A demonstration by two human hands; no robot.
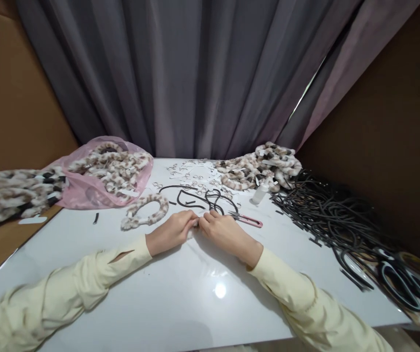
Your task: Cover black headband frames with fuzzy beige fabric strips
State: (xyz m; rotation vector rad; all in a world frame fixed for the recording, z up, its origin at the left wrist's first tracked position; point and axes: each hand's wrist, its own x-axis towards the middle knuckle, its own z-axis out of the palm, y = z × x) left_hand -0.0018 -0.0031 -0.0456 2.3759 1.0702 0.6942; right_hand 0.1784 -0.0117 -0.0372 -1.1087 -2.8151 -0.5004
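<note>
My left hand (176,230) and my right hand (224,232) meet over the middle of the table, both closed in a pinch. Their fingertips press on a small item that is mostly hidden; a bit of white shows under the left fingers. Just beyond the right hand lie loose black cords (215,198) and thread snips (248,220) with a pink handle. Left of my left hand rests a fluffy brown-and-white fur ring (146,211).
Fur pieces fill a pink plastic bag (140,188) at the back left. Another fur pile (257,166) sits back right beside a small clear bottle (260,194). Black cords (327,210) heap along the right edge. Small metal rings (199,178) lie scattered before the curtain (195,78).
</note>
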